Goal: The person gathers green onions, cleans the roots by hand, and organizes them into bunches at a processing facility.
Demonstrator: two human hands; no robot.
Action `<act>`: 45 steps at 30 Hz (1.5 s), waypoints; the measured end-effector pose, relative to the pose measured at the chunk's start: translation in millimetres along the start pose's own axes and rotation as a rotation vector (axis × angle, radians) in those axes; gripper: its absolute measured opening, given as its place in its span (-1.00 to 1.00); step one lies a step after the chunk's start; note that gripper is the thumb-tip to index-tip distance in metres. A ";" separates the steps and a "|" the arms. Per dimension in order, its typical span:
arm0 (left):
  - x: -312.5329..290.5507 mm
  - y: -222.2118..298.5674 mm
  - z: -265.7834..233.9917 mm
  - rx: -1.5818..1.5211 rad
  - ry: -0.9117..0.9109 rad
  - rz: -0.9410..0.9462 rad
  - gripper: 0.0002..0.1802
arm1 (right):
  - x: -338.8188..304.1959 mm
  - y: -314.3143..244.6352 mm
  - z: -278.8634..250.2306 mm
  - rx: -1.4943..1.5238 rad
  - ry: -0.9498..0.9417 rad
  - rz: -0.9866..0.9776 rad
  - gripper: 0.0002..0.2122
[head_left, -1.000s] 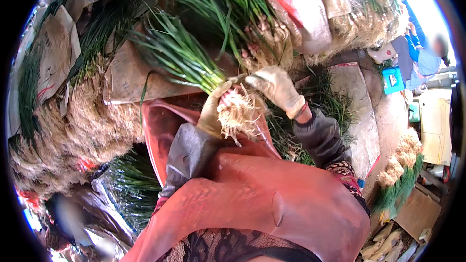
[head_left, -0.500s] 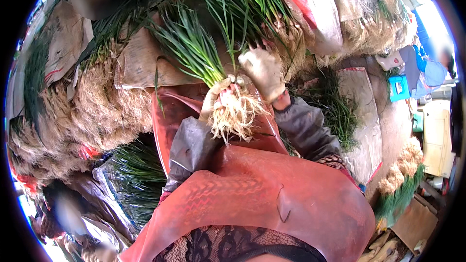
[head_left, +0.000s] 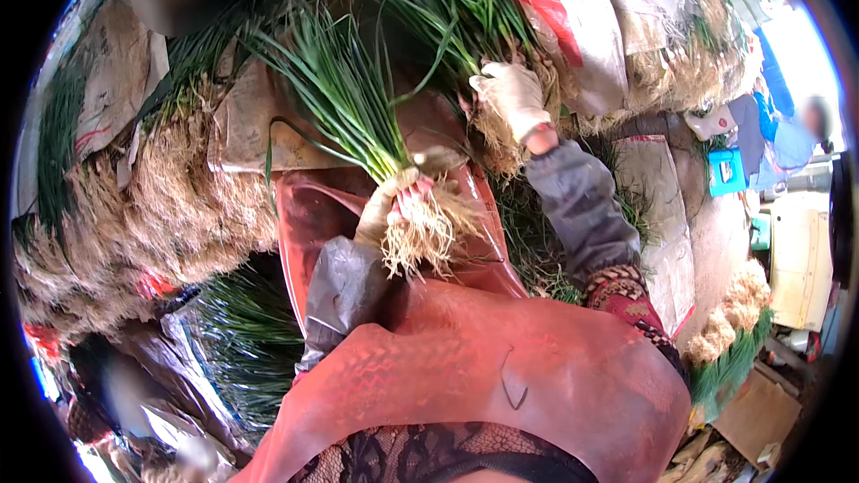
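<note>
Scallions over the apron fill the left hand, best kept snug; right hand, beyond the apron: grip unclear.

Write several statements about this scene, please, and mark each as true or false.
1. The left hand holds a bunch of green onions. True.
2. Both hands hold this same bunch. False: the right hand is at other onions, farther ahead.
3. A reddish apron covers the person's front. True.
4. The held leaves point toward the person. False: the roots do.
5. A turquoise box is on the right side. True.
</note>
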State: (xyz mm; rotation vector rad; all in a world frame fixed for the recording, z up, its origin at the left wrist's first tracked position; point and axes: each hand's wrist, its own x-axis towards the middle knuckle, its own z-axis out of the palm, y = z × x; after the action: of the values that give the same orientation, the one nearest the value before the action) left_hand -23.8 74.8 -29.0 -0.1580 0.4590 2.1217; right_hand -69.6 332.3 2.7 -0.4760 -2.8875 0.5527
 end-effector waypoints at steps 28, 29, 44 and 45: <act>10.0 3.5 -20.3 -0.011 0.032 0.014 -0.75 | -67.8 -60.8 34.6 0.110 0.196 -0.221 -0.80; 11.6 -2.1 -23.5 -0.073 -0.073 0.047 -0.75 | -65.5 -39.6 38.8 -0.021 0.247 -0.191 -0.77; -20.2 20.7 3.8 0.000 0.024 0.039 -0.53 | -7.2 -2.3 84.5 0.565 -0.194 -0.247 -0.74; -28.6 33.5 -7.6 0.046 0.012 0.033 -0.51 | -15.0 -18.3 76.2 0.837 -0.313 -0.222 -0.75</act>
State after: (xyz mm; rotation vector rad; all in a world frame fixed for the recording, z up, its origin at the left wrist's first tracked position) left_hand -35.9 32.9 -19.1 -0.1377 0.5198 2.1419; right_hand -77.2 285.8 -61.8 0.0681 -2.5593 1.7816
